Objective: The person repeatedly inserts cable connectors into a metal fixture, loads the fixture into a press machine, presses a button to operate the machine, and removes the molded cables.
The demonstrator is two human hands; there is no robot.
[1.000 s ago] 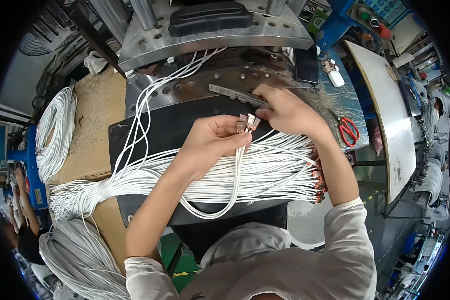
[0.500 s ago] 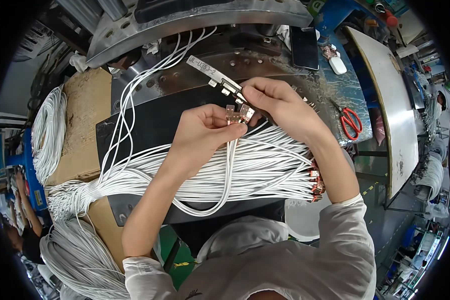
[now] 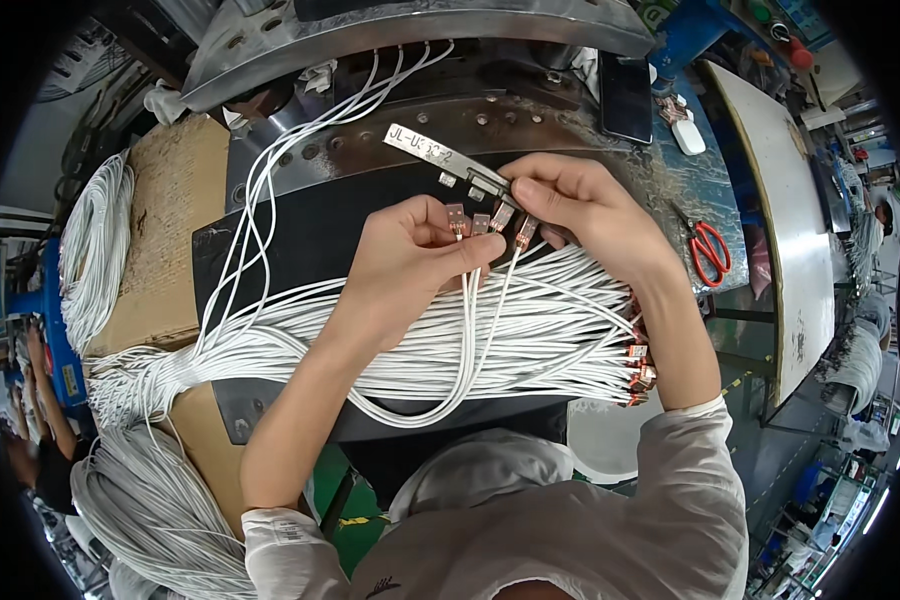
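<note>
My right hand (image 3: 585, 205) pinches the right end of a metal bar fixture (image 3: 435, 150), a flat strip with small slots along its lower edge. Under that grip, white cables with USB plugs (image 3: 525, 232) hang from the bar's right part. My left hand (image 3: 410, 250) is closed round several more white cables, their USB plugs (image 3: 457, 217) standing up between thumb and fingers. Cable tails (image 3: 465, 340) loop down from it over a thick bundle of white cables (image 3: 530, 340) on the black plate. Copper-coloured plug ends (image 3: 638, 370) cluster at the bundle's right end.
A steel press block (image 3: 420, 38) spans the back, with cables running beneath it. Red-handled pliers (image 3: 710, 252), a white mouse (image 3: 688, 137) and a dark phone (image 3: 626, 98) lie at the right. Coiled white cables (image 3: 160, 510) are on the left, beside cardboard (image 3: 165, 220).
The bar has shifted slightly right and turned flatter. A plug that was close to my left fingers now sits apart at the bar's right end, and the held plugs are more spread.
</note>
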